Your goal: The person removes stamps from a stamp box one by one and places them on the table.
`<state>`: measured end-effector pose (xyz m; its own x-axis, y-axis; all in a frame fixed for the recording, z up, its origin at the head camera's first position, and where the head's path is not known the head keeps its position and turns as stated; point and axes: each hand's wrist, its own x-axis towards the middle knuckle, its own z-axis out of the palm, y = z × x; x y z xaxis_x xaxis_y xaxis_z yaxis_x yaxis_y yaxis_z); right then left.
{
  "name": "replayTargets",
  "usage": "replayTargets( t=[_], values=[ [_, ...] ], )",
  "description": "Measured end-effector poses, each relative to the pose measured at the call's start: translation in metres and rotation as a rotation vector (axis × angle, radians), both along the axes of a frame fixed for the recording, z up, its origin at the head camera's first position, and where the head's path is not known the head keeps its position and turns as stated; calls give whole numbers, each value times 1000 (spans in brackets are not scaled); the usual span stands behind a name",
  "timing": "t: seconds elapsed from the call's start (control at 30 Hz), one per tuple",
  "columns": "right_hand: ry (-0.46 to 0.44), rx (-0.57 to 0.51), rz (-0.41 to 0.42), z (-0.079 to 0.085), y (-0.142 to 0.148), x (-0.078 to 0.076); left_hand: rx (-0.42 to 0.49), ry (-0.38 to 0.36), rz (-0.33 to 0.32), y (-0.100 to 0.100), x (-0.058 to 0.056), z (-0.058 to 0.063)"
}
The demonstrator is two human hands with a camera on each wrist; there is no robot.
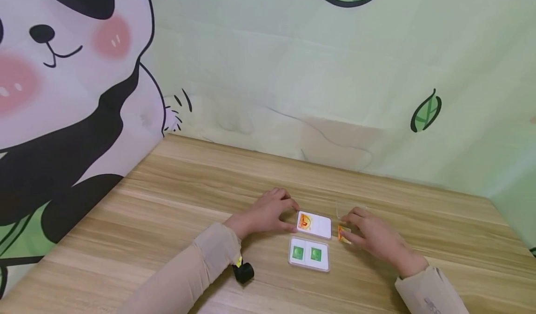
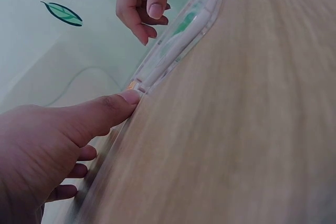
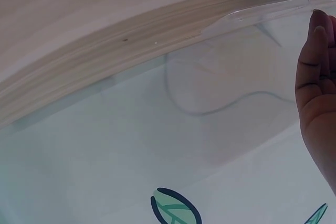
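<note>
A flat clear case (image 1: 320, 226) lies on the table, its white insert showing an orange picture on the left half. My left hand (image 1: 270, 211) holds this case at its left end, thumb by the near corner and index finger by the far corner. The left thumb (image 2: 118, 106) meets the case's edge in the left wrist view. Below lies a second clear case (image 1: 310, 263) with two green pictures. To the right, my right hand (image 1: 372, 235) hovers with thumb and index finger apart over a small orange picture card (image 1: 342, 230), partly hidden by the thumb.
A thin transparent cover (image 1: 341, 207) lies just beyond my right fingers. A black wrist-worn device (image 1: 244, 273) sticks out below the left sleeve. The wood-grain table (image 1: 188, 179) ends at a wall cloth printed with a panda (image 1: 75, 63) and leaves.
</note>
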<state>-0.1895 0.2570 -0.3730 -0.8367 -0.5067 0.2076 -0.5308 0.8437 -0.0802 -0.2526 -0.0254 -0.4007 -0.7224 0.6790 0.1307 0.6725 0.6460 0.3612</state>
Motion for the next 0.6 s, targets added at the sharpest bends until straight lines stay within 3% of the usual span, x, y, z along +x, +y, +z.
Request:
replayTargets(
  t=[0.6],
  values=[
    [33, -28, 46, 3, -12, -1, 8, 7, -1, 1, 0, -1]
  ],
)
